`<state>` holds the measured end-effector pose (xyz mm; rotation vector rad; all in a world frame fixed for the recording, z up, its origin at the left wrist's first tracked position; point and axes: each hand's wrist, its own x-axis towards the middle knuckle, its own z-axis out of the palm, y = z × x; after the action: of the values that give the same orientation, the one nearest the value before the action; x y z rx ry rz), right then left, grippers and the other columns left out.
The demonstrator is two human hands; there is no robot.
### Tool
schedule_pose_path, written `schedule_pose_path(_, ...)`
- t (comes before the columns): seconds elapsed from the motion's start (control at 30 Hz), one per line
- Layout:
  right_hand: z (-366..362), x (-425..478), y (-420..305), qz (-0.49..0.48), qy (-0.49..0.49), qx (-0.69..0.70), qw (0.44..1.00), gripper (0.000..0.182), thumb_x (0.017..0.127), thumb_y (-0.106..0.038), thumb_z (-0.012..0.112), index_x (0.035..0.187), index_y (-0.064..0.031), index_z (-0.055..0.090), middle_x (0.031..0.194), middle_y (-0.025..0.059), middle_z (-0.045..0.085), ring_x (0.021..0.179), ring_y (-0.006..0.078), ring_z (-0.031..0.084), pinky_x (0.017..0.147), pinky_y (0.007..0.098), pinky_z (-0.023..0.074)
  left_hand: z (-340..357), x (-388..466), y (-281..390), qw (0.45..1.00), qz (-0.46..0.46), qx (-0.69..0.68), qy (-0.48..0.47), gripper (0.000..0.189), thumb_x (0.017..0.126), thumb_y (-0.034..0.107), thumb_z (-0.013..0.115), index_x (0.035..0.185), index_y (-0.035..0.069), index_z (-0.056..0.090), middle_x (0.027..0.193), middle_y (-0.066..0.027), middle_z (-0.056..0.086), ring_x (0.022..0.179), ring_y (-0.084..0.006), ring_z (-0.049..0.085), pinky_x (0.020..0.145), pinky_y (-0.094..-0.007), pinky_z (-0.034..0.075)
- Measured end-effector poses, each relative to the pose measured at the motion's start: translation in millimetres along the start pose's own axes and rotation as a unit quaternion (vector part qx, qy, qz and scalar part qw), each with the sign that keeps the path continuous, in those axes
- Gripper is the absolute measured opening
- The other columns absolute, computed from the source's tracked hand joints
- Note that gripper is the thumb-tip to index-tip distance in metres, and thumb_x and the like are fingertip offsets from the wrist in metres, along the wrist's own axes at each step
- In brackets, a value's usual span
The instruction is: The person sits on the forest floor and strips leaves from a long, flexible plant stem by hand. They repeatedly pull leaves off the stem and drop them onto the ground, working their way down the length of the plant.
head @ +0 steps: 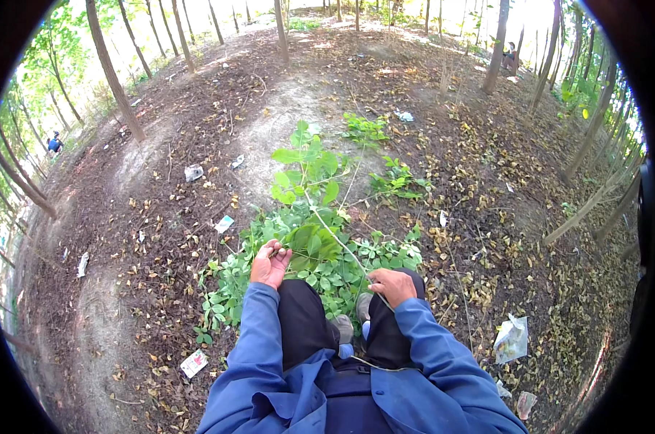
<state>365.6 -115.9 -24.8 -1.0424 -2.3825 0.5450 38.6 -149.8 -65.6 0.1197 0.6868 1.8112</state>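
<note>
My right hand (393, 286) grips a thin, pale leafy branch (332, 232) near its lower end, above my right knee. The branch slants up and to the left, with broad green leaves (306, 163) at its far end. My left hand (271, 264) is palm up above my left knee, its fingertips closed on the stem of a bunch of green leaves (312, 244). Beneath both hands spreads a heap of leafy green sprigs (235, 285), lying before my shoes (342, 328). The leaves partly hide one another.
Litter lies about: a printed packet (194, 363), a plastic wrapper (511, 339) and a crumpled plastic piece (194, 173). Tree trunks (113, 76) rise all around. One person (54, 143) is far left, another (509, 56) far right. Small green plants (401, 179) grow ahead.
</note>
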Motion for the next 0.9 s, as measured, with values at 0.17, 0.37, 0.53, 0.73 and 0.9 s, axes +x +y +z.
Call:
schedule_pose_path(0.17, 1, 0, -1, -0.005, 0.0, 0.013, 1.0, 0.024, 0.072, -0.024, 0.064, 0.092, -0.0115, 0.062, 0.086, 0.007, 0.063, 0.08, 0.0252, 0.061, 0.07, 0.0341, 0.0479, 11, -5, 9, 0.998, 0.04, -0.008, -0.04, 0.015, 0.085, 0.001, 0.043, 0.096, 0.002, 0.053, 0.082, -0.0051, 0.055, 0.075, -0.019, 0.056, 0.083, -0.0402, 0.05)
schedule_pose_path(0.37, -2, -1, -3, 0.013, -0.015, 0.026, 0.999, 0.024, 0.072, -0.024, 0.064, 0.093, -0.0108, 0.062, 0.086, 0.0068, 0.063, 0.08, 0.0254, 0.061, 0.07, 0.0343, 0.0477, 14, -4, 16, 0.999, 0.002, 0.016, -0.038, 0.014, 0.088, 0.008, 0.046, 0.098, 0.002, 0.053, 0.086, -0.0056, 0.057, 0.078, -0.0191, 0.058, 0.079, -0.0374, 0.051)
schedule_pose_path(0.53, -5, -4, -3, 0.005, -0.019, 0.014, 1.0, 0.027, 0.071, -0.024, 0.066, 0.094, -0.0112, 0.061, 0.084, 0.0068, 0.063, 0.078, 0.0257, 0.061, 0.068, 0.0353, 0.0473, 25, 8, 27, 0.987, 0.034, 0.156, -0.035, 0.016, 0.088, 0.009, 0.049, 0.102, 0.002, 0.051, 0.09, -0.0065, 0.058, 0.079, -0.0171, 0.057, 0.076, -0.0356, 0.052)
schedule_pose_path(0.73, -8, -6, -4, -0.006, -0.01, 0.024, 1.0, 0.027, 0.069, -0.023, 0.067, 0.093, -0.0116, 0.062, 0.081, 0.0056, 0.062, 0.076, 0.0254, 0.061, 0.066, 0.0346, 0.0474, 68, 37, 32, 0.937, 0.092, 0.338, -0.008, 0.024, 0.085, 0.012, 0.056, 0.105, 0.0, 0.051, 0.087, -0.0041, 0.057, 0.071, -0.0115, 0.054, 0.068, -0.0263, 0.049)
schedule_pose_path(0.9, -10, -7, -5, -0.019, -0.023, 0.035, 0.999, 0.023, 0.069, -0.021, 0.068, 0.089, -0.0112, 0.063, 0.079, 0.0047, 0.063, 0.072, 0.0233, 0.061, 0.063, 0.0334, 0.0478, 95, 68, 18, 0.868, 0.108, 0.482, 0.054, 0.021, 0.084, 0.02, 0.061, 0.094, 0.002, 0.055, 0.074, -0.0011, 0.053, 0.061, -0.0078, 0.05, 0.053, -0.0227, 0.046)
